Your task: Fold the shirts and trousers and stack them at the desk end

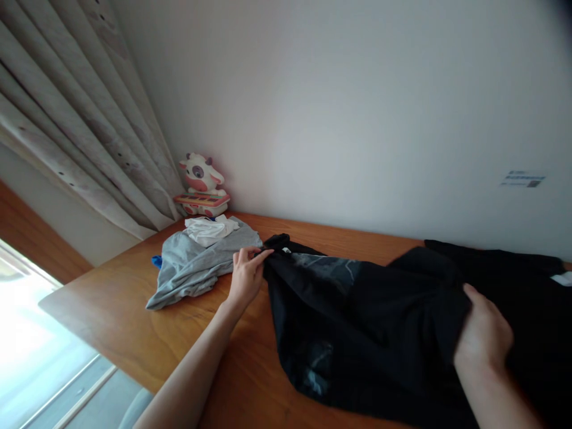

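Observation:
A black garment (357, 316) with a pale print lies spread over the wooden table (111, 310). My left hand (245, 277) pinches its far left corner, fingers closed on the cloth. My right hand (485, 333) grips a bunched fold of the same garment at the right, fingers hidden in the fabric. Left of my left hand lies a crumpled grey garment (192, 268) with a white cloth (210, 229) on top of it.
A pink and white cow toy (202, 185) stands in the back corner by the wall. A patterned curtain (75, 113) hangs at the left over a bright window. More black cloth (513, 268) lies at the far right. A bit of blue (156, 261) peeks from under the grey garment.

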`<state>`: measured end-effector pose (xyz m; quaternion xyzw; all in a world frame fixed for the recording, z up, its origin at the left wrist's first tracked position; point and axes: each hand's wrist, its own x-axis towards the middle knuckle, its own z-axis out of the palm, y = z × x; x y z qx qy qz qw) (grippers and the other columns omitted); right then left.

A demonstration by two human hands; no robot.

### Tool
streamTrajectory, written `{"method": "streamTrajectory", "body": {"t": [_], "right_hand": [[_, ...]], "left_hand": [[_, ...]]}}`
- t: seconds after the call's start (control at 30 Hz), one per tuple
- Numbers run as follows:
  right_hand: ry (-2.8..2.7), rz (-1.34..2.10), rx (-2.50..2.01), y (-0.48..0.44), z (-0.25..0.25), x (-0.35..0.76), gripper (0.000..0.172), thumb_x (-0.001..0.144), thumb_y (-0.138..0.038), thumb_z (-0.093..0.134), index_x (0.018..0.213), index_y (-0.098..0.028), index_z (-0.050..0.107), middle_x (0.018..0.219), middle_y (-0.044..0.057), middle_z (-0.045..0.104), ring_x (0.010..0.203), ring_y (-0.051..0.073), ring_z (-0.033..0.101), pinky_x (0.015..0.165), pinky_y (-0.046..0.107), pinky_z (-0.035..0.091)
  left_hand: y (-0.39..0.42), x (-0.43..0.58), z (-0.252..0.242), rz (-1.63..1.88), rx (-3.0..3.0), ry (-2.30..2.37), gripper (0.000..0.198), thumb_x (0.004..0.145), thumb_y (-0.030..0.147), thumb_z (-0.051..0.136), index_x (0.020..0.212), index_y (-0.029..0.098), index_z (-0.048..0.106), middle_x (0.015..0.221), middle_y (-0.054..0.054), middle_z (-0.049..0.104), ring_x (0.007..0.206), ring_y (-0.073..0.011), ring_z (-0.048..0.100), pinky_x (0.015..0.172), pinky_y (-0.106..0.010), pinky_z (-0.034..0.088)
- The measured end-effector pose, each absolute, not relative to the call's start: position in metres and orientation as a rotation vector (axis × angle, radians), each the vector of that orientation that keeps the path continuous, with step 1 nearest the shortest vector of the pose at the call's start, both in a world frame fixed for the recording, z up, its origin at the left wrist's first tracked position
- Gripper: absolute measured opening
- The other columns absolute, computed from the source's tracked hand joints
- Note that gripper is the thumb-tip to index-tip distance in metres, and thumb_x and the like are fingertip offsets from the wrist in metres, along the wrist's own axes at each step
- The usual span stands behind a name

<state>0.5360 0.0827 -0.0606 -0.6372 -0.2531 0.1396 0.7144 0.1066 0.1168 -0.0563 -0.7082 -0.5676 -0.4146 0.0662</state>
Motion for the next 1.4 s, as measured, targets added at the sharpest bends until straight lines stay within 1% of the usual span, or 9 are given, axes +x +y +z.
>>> {"method": "streamTrajectory", "body": {"t": [0.23,0.37,0.47,0.57,0.7,0.87,1.03,1.27,1.4], "right_hand": [[-1.195,-0.288,-1.405,0.080,-0.064,0.516,0.033,0.084,-0.046,0.067,0.103,-0.020,0.063,0.117,0.016,0.068,0.116,0.035,0.063,0.101,0.055,0.048],[-1.805,-0.164,-1.497,0.080,-0.077,0.495,0.048,0.091,-0.056,0.056,0.121,-0.019,0.065,0.122,0.016,0.070,0.109,0.034,0.067,0.091,0.049,0.053],[-1.959,0.125,-1.657,0.074,-0.076,0.492,0.040,0.092,-0.058,0.055,0.103,-0.025,0.073,0.098,0.008,0.076,0.087,0.030,0.071,0.072,0.039,0.054],[-2.146,0.494,-1.533,0.065,-0.063,0.490,0.045,0.095,-0.059,0.053,0.069,-0.027,0.072,0.069,0.001,0.069,0.069,0.022,0.067,0.064,0.032,0.050],[-2.144,0.286,-1.257,0.063,-0.051,0.484,0.058,0.099,-0.058,0.050,0.052,-0.025,0.063,0.070,0.003,0.065,0.073,0.020,0.062,0.078,0.037,0.047],[-1.839,0.040,-1.258,0.072,-0.065,0.484,0.031,0.099,-0.050,0.053,0.102,-0.026,0.072,0.114,0.009,0.071,0.109,0.026,0.066,0.099,0.043,0.048],[-1.911,0.150,-1.328,0.077,-0.084,0.482,0.056,0.096,-0.052,0.057,0.144,-0.024,0.050,0.147,0.013,0.058,0.134,0.030,0.056,0.111,0.048,0.046],[-2.190,0.429,-1.563,0.064,-0.057,0.469,0.025,0.090,-0.049,0.062,0.093,-0.029,0.077,0.098,0.005,0.076,0.088,0.028,0.073,0.077,0.038,0.056],[-2.329,0.748,-1.385,0.049,-0.035,0.457,0.039,0.094,-0.053,0.058,0.072,-0.028,0.077,0.073,0.001,0.074,0.071,0.022,0.071,0.067,0.030,0.052]], "left_hand": [[0.123,0.091,-0.054,-1.498,-1.949,-2.130,0.044,0.087,0.017,0.041,0.127,0.017,0.062,0.108,-0.011,0.065,0.101,-0.0262,0.065,0.094,-0.040,0.052],[0.109,0.109,-0.047,-1.131,-2.337,-2.302,0.045,0.102,0.037,0.027,0.133,0.025,0.058,0.102,-0.008,0.073,0.101,-0.0309,0.070,0.091,-0.043,0.051],[0.102,0.124,-0.050,-1.039,-2.425,-2.332,0.051,0.104,0.051,0.025,0.135,0.024,0.056,0.101,-0.009,0.072,0.103,-0.0318,0.069,0.092,-0.044,0.050],[0.100,0.137,-0.062,-1.039,-2.342,-2.225,0.052,0.092,0.057,0.056,0.127,0.018,0.057,0.114,-0.013,0.066,0.113,-0.0339,0.062,0.100,-0.046,0.048],[0.099,0.147,-0.072,-0.994,-2.493,-1.983,0.038,0.074,0.021,0.069,0.110,0.021,0.057,0.108,-0.009,0.063,0.105,-0.0291,0.060,0.095,-0.041,0.049],[0.095,0.148,-0.055,-0.782,-3.038,-1.332,0.036,0.058,-0.001,0.052,0.084,0.023,0.058,0.089,-0.003,0.061,0.090,-0.0221,0.058,0.082,-0.031,0.046],[0.088,0.150,-0.043,-0.610,-3.419,-0.984,0.027,0.058,-0.002,0.051,0.070,0.022,0.055,0.074,0.001,0.060,0.077,-0.0169,0.059,0.075,-0.025,0.044],[0.082,0.160,-0.043,-0.630,-2.683,-1.837,0.041,0.078,0.006,0.049,0.111,0.023,0.066,0.106,-0.008,0.068,0.104,-0.0241,0.063,0.090,-0.032,0.049],[0.081,0.160,-0.043,-0.468,-2.304,-2.158,0.050,0.098,0.050,0.048,0.129,0.014,0.062,0.119,-0.020,0.068,0.119,-0.0380,0.060,0.102,-0.052,0.046]]}}
